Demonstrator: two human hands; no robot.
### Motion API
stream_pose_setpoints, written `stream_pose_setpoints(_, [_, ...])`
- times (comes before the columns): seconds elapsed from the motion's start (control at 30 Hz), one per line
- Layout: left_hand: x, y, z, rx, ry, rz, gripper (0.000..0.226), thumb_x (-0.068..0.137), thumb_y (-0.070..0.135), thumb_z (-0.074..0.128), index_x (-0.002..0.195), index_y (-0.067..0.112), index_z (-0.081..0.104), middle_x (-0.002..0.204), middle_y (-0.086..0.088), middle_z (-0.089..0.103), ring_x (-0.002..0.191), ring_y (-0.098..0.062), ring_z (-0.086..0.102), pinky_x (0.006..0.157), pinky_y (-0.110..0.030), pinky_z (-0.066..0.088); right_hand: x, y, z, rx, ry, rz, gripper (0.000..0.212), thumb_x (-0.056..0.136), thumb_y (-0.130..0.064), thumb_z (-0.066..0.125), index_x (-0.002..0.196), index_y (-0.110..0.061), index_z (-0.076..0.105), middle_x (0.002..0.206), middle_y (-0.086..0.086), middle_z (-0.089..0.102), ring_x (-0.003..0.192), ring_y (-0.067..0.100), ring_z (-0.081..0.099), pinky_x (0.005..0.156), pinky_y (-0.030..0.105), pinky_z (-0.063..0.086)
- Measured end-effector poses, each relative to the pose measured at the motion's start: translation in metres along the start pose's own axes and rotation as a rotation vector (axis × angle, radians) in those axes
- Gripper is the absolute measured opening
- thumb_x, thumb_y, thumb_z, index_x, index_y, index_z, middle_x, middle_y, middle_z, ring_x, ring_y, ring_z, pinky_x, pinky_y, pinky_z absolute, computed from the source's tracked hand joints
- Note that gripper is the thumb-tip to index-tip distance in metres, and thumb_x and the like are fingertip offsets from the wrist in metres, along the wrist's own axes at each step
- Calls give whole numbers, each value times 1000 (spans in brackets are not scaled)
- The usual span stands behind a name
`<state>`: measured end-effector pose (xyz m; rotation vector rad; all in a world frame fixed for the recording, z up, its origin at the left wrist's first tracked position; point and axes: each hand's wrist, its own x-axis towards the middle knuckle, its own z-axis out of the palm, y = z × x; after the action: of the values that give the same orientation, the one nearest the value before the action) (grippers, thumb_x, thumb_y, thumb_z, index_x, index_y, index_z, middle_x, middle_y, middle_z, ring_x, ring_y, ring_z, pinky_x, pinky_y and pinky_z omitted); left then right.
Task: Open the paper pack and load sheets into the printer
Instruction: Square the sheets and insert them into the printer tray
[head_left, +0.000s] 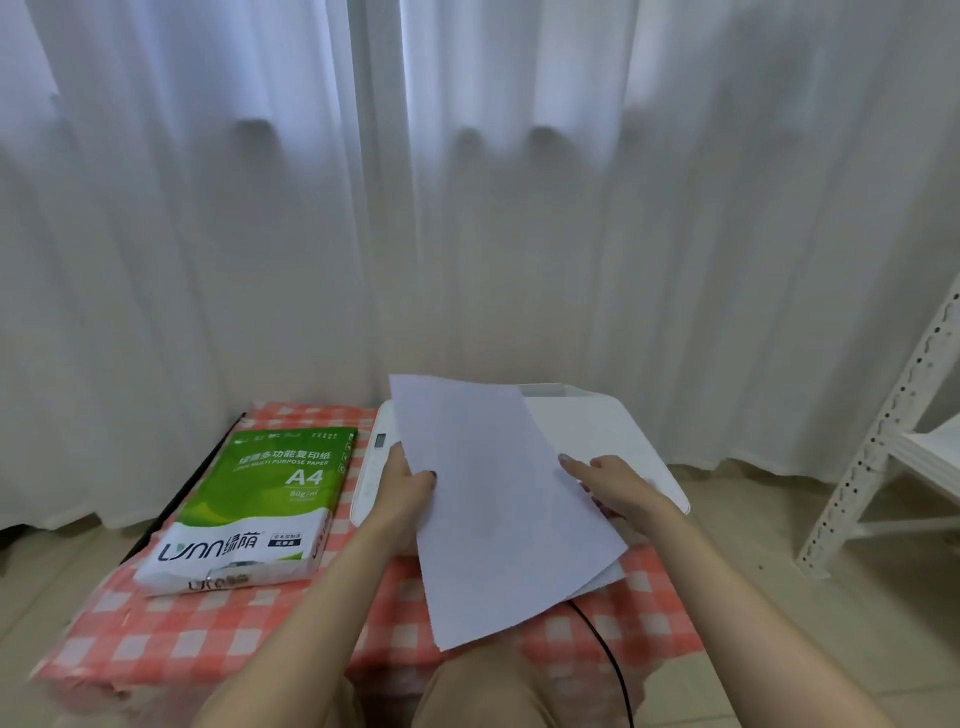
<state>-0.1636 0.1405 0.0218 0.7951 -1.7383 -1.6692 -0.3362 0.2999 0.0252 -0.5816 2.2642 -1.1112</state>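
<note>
A thin stack of white sheets (498, 499) is held tilted above the white printer (613, 436), hiding much of its top. My left hand (408, 486) grips the stack's left edge, thumb on top. My right hand (618, 486) holds the right edge, index finger lying on the top sheet and the other fingers underneath. The green and white A4 paper pack (260, 499) lies flat to the left of the printer, its near end looking torn open.
Pack and printer rest on a low table with a red and white checked cloth (218, 634). A black cable (608, 654) runs from under the sheets toward me. White curtains hang behind. A white metal shelf (883, 447) stands at right.
</note>
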Motion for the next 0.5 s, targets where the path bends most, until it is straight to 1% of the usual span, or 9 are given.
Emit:
stream_pose_setpoints(0.03, [-1, 6, -2, -3, 4, 38, 44, 81, -16, 37, 86, 24, 53, 86, 1, 62, 77, -17, 60, 61, -25, 47, -3, -3, 3, 12, -37, -19, 43, 90, -49, 50, 93, -6, 54, 88, 7, 55, 67, 15, 51, 59, 24, 38])
stream_pose_setpoints(0.07, [0, 12, -6, -8, 15, 69, 43, 81, -16, 39, 90, 24, 53, 88, 4, 61, 79, -15, 59, 61, -25, 46, -5, -6, 7, 37, -56, -51, 43, 90, -49, 49, 89, -6, 55, 84, 4, 57, 64, 13, 51, 56, 22, 38])
stream_pose_setpoints(0.1, [3, 17, -11, -18, 26, 96, 41, 81, -15, 40, 98, 20, 53, 90, 4, 61, 81, -15, 59, 62, -23, 46, -7, -10, 10, 72, -53, -90, 41, 91, -48, 49, 92, -7, 58, 85, 1, 60, 67, 11, 54, 57, 21, 39])
stream_pose_setpoints(0.13, [6, 23, -16, -27, 26, 117, 40, 82, -14, 42, 105, 16, 52, 93, 2, 62, 83, -16, 60, 64, -24, 48, -6, -14, 12, 122, -37, -138, 37, 91, -46, 51, 96, -10, 60, 91, -2, 64, 75, 10, 58, 61, 20, 42])
stream_pose_setpoints(0.2, [11, 36, -24, -36, -1, 156, 43, 82, -13, 43, 114, 15, 52, 100, -2, 64, 90, -21, 62, 73, -29, 51, -5, -26, 13, 283, -20, -230, 29, 91, -42, 54, 99, -16, 63, 105, -1, 68, 87, 8, 63, 68, 19, 46])
stream_pose_setpoints(0.27, [15, 51, -28, -41, -33, 203, 42, 83, -12, 43, 108, 20, 53, 101, -1, 64, 93, -22, 62, 77, -32, 52, -4, -41, 12, 475, -33, -283, 32, 90, -36, 57, 111, -12, 63, 111, 2, 69, 92, 12, 66, 70, 22, 49])
stream_pose_setpoints(0.33, [20, 70, -29, -38, -22, 260, 40, 84, -11, 43, 104, 23, 51, 100, 0, 62, 91, -19, 61, 77, -30, 52, -1, -57, 8, 560, 30, -342, 35, 90, -26, 60, 120, -8, 60, 113, 6, 68, 94, 18, 68, 76, 29, 53])
stream_pose_setpoints(0.43, [31, 93, -22, -5, 50, 359, 34, 84, -9, 43, 108, 15, 47, 106, -5, 58, 95, -21, 57, 86, -35, 48, 3, -81, 2, 580, 179, -483, 19, 90, -12, 59, 108, -11, 62, 104, 6, 68, 85, 16, 66, 80, 32, 53])
stream_pose_setpoints(0.5, [38, 102, -15, 5, 95, 374, 31, 86, -7, 41, 110, 12, 43, 107, -4, 54, 98, -20, 54, 90, -34, 46, 3, -95, 0, 545, 243, -567, 18, 90, -8, 56, 107, -15, 60, 99, 1, 67, 83, 13, 64, 80, 30, 54])
